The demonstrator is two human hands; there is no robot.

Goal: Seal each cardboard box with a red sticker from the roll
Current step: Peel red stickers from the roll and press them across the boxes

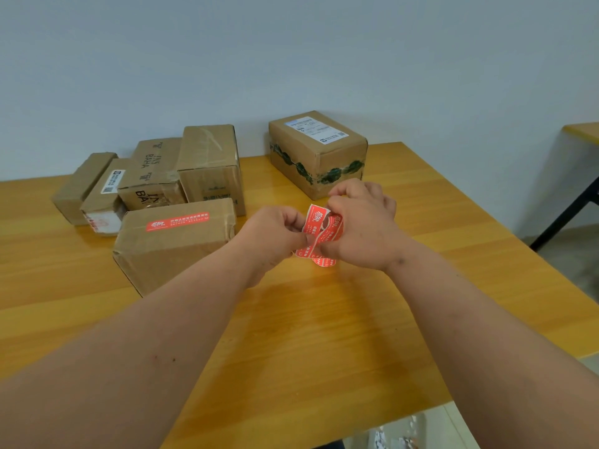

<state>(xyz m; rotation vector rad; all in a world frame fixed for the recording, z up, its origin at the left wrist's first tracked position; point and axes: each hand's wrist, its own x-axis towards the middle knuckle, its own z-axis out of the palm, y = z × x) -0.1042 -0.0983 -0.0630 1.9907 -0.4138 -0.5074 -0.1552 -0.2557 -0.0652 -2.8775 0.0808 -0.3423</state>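
Observation:
Both my hands meet above the middle of the table over a roll of red stickers. My left hand pinches the loose end of the strip. My right hand grips the roll and curls over its top. A cardboard box to the left of my hands carries a red sticker along its top. A larger box with a white label and green tape stands just behind my hands. Several more cardboard boxes are grouped at the back left.
The orange wooden table ends at a front edge near the bottom right. A second table with a black leg stands at the far right. A pale wall rises right behind the boxes.

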